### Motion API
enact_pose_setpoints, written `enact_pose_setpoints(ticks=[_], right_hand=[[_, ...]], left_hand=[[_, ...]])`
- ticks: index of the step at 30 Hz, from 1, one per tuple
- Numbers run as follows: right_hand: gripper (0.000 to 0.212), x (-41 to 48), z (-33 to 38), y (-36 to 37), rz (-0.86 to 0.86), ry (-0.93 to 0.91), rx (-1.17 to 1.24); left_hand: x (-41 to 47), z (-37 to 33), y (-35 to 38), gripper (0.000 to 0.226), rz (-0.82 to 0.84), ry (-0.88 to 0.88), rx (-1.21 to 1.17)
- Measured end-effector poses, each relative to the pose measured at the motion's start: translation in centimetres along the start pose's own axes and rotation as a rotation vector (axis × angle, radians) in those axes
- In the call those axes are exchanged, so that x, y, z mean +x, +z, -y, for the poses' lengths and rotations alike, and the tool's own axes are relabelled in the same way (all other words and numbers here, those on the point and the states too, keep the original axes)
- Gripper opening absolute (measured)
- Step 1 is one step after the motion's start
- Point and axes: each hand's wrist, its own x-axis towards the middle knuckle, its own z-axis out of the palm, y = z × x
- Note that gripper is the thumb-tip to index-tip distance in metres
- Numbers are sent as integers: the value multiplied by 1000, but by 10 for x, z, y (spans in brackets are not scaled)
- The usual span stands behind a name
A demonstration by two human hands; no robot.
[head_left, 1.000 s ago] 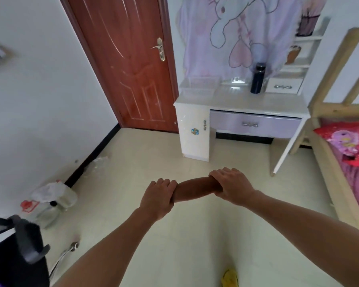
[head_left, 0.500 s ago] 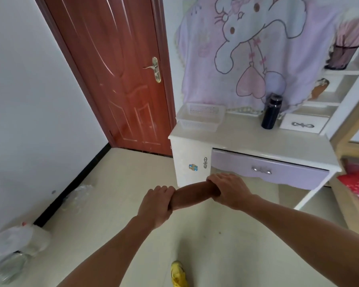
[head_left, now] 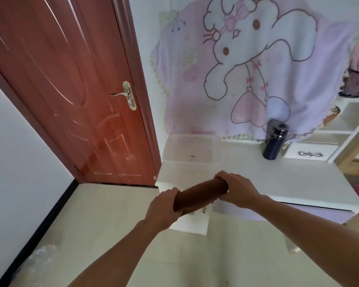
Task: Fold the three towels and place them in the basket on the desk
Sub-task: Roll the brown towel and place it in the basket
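A brown towel [head_left: 201,194] rolled into a tight cylinder hangs in the air over the front left corner of the white desk [head_left: 278,179]. My left hand [head_left: 163,208] grips its near end and my right hand [head_left: 236,188] grips its far end. The white plastic basket [head_left: 190,149] stands at the desk's back left corner, just beyond my hands, and looks empty. No other towels are in view.
A dark blue bottle [head_left: 275,141] stands on the desk to the right of the basket. A pink cartoon blanket [head_left: 247,65] hangs behind the desk. The red-brown door [head_left: 71,90] is shut on the left. White shelves [head_left: 344,125] stand at the right.
I have walked up to the desk; it and the basket are much nearer now. Both hands still hold the rolled towel, now over the desk's front corner.
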Motion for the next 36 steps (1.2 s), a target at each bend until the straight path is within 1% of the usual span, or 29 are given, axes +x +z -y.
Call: enact_pose_setpoints(ticks=[2, 5, 10, 13, 16, 19, 21, 23, 25, 29, 32, 34, 36], right_hand=[[45, 32, -9, -5, 33, 75, 133], [44, 83, -24, -8, 41, 166, 351], [33, 199, -52, -14, 65, 370, 829], [28, 269, -66, -11, 81, 474, 1050], [21, 329, -72, 2, 95, 544, 1132], [20, 378, -75, 23, 97, 605, 1147], [26, 395, -76, 44, 65, 662, 1118], [32, 425, -82, 73, 67, 719, 1039], [36, 444, -86, 98, 85, 765, 978], [39, 464, -89, 139, 136, 822, 872], [41, 464, -87, 158, 143, 809, 761], [41, 462, -85, 166, 121, 777, 679], [41, 461, -84, 172, 95, 752, 670]], left_hand=[[30, 4, -1, 37, 40, -40, -133], [72, 12, -1, 37, 69, -157, -347], [166, 26, -2, 44, 32, -345, -628], [221, 32, -1, 42, 47, -415, -632], [267, 39, 6, 43, 70, -487, -571], [301, 47, 12, 53, 30, -561, -550], [308, 47, 14, 59, 49, -585, -516], [327, 59, 23, 62, 94, -608, -432], [339, 70, 29, 60, 124, -615, -334], [352, 90, 44, 48, 225, -590, -109], [355, 101, 53, 42, 259, -511, 113], [353, 102, 60, 35, 237, -382, 246], [347, 103, 68, 26, 210, -245, 282]])
